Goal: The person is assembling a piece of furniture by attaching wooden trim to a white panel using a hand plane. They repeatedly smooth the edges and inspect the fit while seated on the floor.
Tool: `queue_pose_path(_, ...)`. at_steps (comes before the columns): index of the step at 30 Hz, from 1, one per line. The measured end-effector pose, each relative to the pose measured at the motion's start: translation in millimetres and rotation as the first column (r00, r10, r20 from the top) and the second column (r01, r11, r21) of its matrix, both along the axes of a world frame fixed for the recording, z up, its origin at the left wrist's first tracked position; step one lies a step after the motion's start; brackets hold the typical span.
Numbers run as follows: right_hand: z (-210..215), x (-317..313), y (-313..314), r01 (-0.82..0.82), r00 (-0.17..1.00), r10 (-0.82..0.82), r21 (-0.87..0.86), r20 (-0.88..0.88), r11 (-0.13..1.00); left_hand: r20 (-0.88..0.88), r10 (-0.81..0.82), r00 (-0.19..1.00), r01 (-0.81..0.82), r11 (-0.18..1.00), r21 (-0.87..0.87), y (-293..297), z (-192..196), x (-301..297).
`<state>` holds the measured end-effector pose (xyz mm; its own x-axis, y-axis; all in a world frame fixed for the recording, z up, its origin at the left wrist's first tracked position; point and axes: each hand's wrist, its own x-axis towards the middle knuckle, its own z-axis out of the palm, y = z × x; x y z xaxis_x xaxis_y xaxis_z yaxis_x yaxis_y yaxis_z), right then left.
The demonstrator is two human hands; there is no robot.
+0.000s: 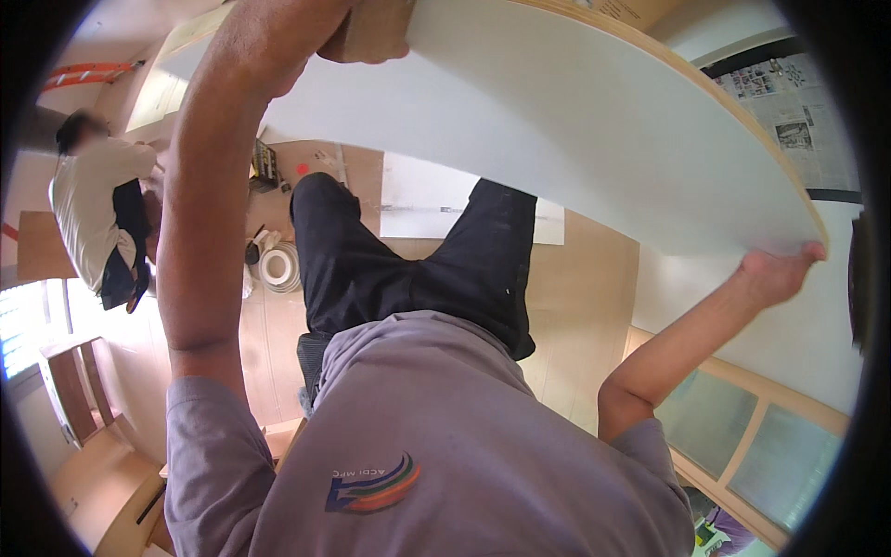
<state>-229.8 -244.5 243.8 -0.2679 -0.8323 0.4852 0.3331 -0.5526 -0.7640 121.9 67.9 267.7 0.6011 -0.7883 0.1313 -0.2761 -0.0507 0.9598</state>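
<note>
I hold the white board (575, 121) up with both hands: my left hand (371, 32) grips its top edge, I think; my right hand (775, 274) clutches its corner.

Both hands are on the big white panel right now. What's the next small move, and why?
Probably firm up the right hand first: only its fingertips hook the lower corner of the white panel, while the left hand grips the top edge fully. The panel hangs tilted above the legs, so a fuller right grip looks wise before shifting it.
</note>
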Motion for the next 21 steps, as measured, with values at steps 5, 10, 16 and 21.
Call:
queue_pose_path(5,-117,-25,-75,-0.371,0.925,0.361,0.088,0.117,0.924,0.222,0.102,0.970,-0.137,0.979,0.150,13,-25,-34)
queue_pose_path(10,-162,-18,-151,-0.681,0.732,0.678,0.124,0.070,0.722,0.135,0.151,0.979,-0.165,0.981,0.101,32,-36,-44)
queue_pose_path(16,-174,24,-165,-0.661,0.745,0.667,0.168,0.030,0.731,0.349,0.145,0.926,-0.203,0.970,0.134,9,-35,-36)
queue_pose_path(21,-140,68,-128,-0.320,0.885,0.359,0.172,-0.298,0.932,0.229,0.163,0.960,-0.204,0.965,0.167,-3,-29,-11)
